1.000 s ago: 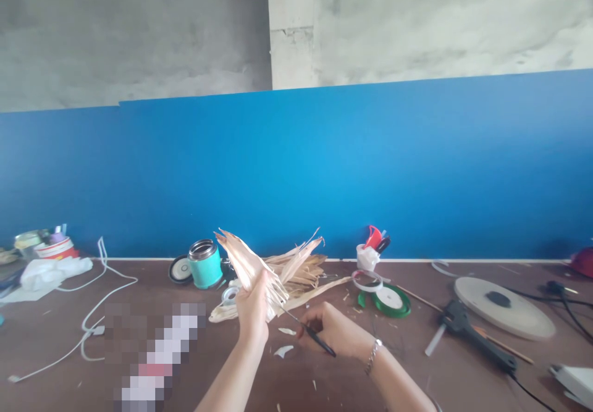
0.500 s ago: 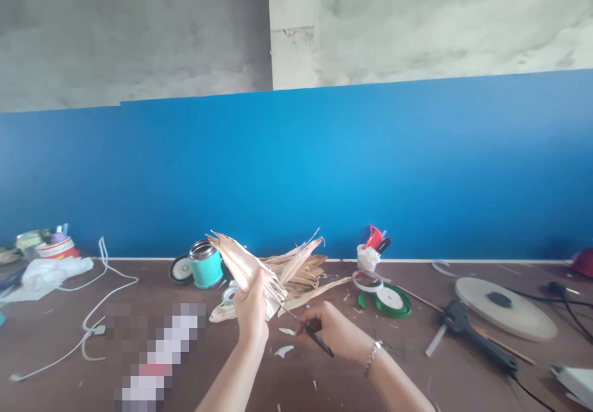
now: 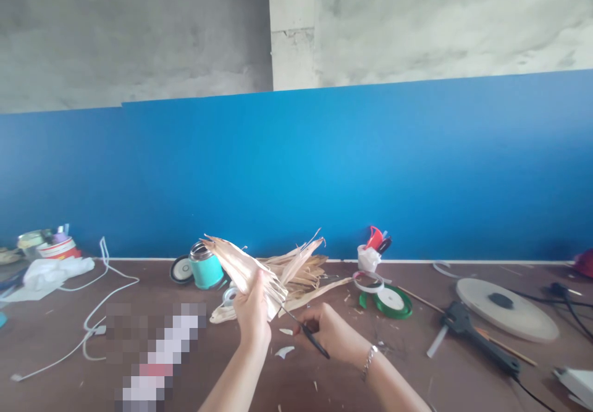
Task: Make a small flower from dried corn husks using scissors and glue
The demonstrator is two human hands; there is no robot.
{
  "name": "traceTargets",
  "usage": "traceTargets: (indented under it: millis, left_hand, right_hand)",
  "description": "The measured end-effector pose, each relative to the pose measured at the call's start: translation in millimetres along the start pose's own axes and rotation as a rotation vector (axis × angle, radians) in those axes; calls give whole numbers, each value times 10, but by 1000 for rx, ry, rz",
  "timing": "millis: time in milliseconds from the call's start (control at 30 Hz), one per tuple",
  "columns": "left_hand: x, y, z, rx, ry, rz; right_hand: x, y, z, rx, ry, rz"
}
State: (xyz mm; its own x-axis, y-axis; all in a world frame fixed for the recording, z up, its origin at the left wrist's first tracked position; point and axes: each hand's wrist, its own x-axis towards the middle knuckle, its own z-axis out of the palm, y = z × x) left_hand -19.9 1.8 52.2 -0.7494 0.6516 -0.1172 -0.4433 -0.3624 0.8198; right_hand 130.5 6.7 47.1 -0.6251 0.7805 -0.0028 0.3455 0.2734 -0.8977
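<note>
My left hand [image 3: 252, 310] is closed around a bunch of pale dried corn husks [image 3: 238, 260], whose wider ends fan up to the left. In my right hand [image 3: 331, 332] is a slim tool with a dark handle [image 3: 315, 342]. Its thin metal end points up-left and meets the lower right edge of the held husks; the tip's exact shape is not clear. Behind my hands lies a pile of loose husks [image 3: 303, 267]. Small cut-off husk scraps [image 3: 284, 352] rest on the brown table [image 3: 296, 387] between my wrists.
A turquoise flask [image 3: 207, 271] and its lid [image 3: 181, 269] stand left of the husks. Toward the right are a green ribbon spool [image 3: 393, 301], a white cup of tools [image 3: 368, 257], a black glue gun [image 3: 482, 338] and a round disc [image 3: 507, 310]. A white cable [image 3: 109, 298] lies left.
The held husks have tipped slightly lower and to the left. My right hand and the dark-handled tool have shifted only a little; both hands keep their holds.
</note>
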Motion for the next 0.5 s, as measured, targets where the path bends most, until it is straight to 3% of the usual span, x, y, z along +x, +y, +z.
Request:
traceTargets:
  millis: [500]
  left_hand:
    - [-67, -43, 6, -37, 52, -46]
  right_hand:
    - [63, 199, 119, -54, 74, 8]
